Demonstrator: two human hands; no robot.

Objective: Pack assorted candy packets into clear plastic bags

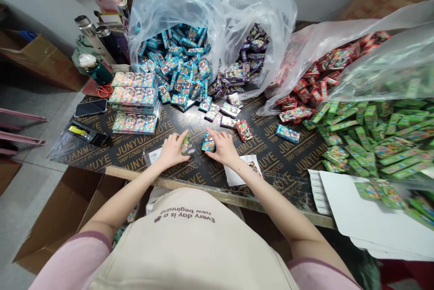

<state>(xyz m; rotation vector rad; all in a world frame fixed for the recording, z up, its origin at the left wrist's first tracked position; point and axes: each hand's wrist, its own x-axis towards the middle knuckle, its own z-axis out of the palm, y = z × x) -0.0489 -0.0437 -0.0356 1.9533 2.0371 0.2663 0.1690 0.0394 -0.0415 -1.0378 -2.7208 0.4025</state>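
Note:
My left hand (173, 151) is at the front middle of the table, fingers curled around a small green box (186, 144) that they partly hide. Beside it, my right hand (223, 146) grips a small blue box (207, 142) between thumb and fingers. A red box (244, 130) lies just right of my right hand. Behind it are several purple-and-white boxes (229, 109). Under my right wrist is a white sheet (236, 173) with a printed piece on it. A clear wrapper with a white label (155, 155) lies by my left wrist.
Plastic bags spill blue boxes (183, 66), purple boxes (252, 55), red boxes (315, 86) and green boxes (369, 132). Wrapped packs (134, 95) are stacked at left, near a phone (91, 107), a tape dispenser (84, 133) and scissors (105, 91). A lone blue box (287, 133) lies right of centre.

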